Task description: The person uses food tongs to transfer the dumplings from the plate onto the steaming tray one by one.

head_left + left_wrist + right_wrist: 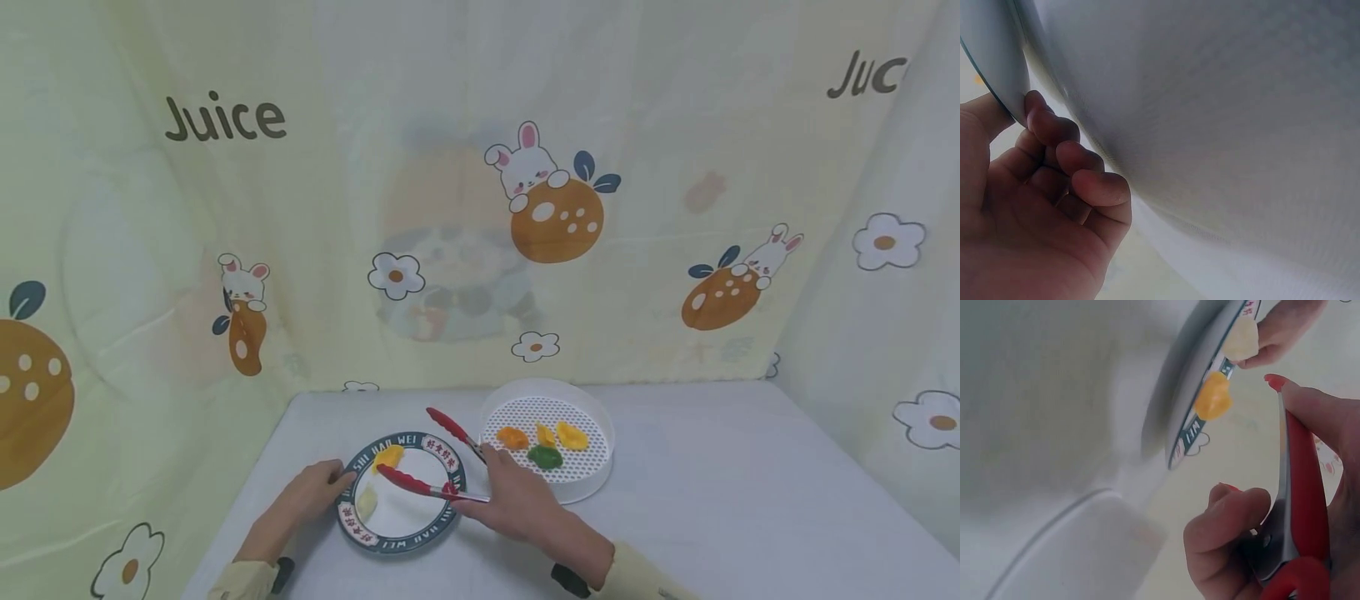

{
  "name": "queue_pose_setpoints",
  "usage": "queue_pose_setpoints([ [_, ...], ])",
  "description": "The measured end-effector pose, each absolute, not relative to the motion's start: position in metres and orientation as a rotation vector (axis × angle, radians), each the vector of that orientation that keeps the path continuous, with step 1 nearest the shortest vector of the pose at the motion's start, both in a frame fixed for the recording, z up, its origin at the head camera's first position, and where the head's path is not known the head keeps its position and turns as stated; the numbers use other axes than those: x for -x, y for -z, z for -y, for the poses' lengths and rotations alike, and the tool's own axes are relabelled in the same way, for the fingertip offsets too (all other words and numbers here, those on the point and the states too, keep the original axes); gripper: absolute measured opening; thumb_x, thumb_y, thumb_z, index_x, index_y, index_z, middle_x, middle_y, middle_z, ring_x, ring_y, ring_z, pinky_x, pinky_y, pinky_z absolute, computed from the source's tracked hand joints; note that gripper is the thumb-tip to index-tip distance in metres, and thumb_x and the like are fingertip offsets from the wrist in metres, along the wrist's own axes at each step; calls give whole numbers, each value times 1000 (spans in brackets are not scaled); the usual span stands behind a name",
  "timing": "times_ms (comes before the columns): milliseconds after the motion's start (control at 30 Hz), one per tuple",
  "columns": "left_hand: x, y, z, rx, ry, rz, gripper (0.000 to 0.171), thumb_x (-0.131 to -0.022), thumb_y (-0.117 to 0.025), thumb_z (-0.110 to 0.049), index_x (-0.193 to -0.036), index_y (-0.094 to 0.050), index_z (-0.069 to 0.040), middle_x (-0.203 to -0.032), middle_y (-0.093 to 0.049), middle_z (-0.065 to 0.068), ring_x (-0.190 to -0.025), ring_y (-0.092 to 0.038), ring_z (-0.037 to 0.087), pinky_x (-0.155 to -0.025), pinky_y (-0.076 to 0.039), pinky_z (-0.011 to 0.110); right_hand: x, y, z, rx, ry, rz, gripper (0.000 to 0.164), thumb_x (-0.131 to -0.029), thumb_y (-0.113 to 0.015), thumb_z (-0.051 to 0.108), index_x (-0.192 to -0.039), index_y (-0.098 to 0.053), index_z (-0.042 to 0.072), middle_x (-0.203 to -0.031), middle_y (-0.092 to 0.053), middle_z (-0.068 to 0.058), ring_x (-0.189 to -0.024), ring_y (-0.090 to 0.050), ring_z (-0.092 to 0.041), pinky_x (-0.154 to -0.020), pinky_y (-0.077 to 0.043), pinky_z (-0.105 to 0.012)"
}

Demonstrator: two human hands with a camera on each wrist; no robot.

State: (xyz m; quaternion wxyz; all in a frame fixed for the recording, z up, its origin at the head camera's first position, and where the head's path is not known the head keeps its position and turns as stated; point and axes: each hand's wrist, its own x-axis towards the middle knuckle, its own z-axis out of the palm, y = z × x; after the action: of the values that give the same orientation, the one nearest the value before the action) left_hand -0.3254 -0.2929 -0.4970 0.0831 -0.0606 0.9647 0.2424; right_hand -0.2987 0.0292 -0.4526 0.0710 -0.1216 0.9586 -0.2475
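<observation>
My left hand [311,497] pinches the left rim of a round plate [408,546] with a dark patterned border, thumb above and curled fingers underneath in the left wrist view. A yellow dumpling-shaped piece [388,457] and a pale one [367,502] lie toward the plate's left side. In my right hand [517,496] is a pair of red-handled metal tongs [1307,481], gripped with its arms spread apart. One red tip overlaps the plate near the yellow piece; the other points past the plate's far right edge. Nothing sits between the tips.
A white round steamer tray [602,471] with a perforated bottom stands right behind the plate. Inside it are an orange piece [513,438], a green piece [545,457] and two yellow ones [572,435]. A printed curtain [450,350] hangs along the table's back edge.
</observation>
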Motion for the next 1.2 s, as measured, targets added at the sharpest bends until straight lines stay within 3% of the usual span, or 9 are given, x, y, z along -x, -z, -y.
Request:
queue_pose_setpoints([
  [300,326,497,294,169,-724,-2888,24,-101,-59,-31,-91,-62,-9,-77,-56,3,-73,-52,16,-64,-43,32,307,461,-10,378,644,-2900,90,-78,-76,63,-148,-47,15,-140,-56,-17,-104,-59,-30,-86,-55,-48],
  [567,323,499,294,130,-760,-2914,25,-101,-59,-29,-85,-58,-10,-73,-54,3,-70,-49,16,-62,-40,30,313,463,6,439,579,-2903,77,-80,-76,60,-143,-53,22,-106,-63,-4,-81,-53,-16,-62,-45,-28],
  [900,326,500,290,111,-761,-2912,25,-101,-59,-30,-85,-58,-11,-75,-55,3,-71,-50,16,-63,-41,30,315,472,5,538,494,-2939,60,-86,-73,55,-133,-61,20,-81,-55,2,-66,-49,-13,-56,-35,-25],
  [1200,324,497,292,175,-755,-2902,25,-101,-60,-29,-85,-57,-11,-75,-54,3,-72,-50,16,-63,-40,30,315,473,6,609,481,-2932,55,-88,-72,53,-131,-62,20,-77,-53,4,-67,-48,-12,-57,-32,-25],
])
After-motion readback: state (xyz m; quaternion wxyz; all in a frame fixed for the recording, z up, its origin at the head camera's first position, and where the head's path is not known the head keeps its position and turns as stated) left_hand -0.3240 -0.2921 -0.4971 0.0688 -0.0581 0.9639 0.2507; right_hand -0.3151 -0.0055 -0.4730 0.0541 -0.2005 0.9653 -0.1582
